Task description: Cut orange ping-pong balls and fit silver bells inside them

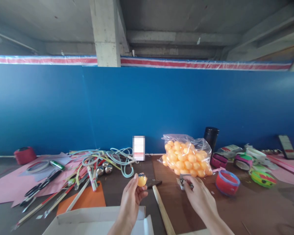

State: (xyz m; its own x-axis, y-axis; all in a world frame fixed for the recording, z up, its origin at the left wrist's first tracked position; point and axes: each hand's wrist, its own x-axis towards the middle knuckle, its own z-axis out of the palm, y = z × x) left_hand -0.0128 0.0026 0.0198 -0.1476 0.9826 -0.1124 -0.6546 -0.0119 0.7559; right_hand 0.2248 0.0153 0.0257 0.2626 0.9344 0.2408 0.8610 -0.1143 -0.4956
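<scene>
Between the thumb and fingers of my left hand [132,195] is a small orange ball [142,181] with a dark, shiny patch on top. My right hand [200,194] is at a small open box [181,186], its fingertips bent down together over small dark, shiny pieces there. What those fingertips grip, if anything, is too small and covered to make out. A hammer [163,210] with a pale wooden handle lies between my hands. Just behind my right hand stands a clear plastic bag [186,158] full of orange balls.
An open white box [95,222] sits at front left. Farther left lie scissors [39,186], sticks, pale tubing [117,155] and shiny metal balls [108,168]. Rightward are a red-and-blue tape roll [227,183], a green pouch [263,179] and a black cylinder [210,137]. A blue partition [147,104] closes the back.
</scene>
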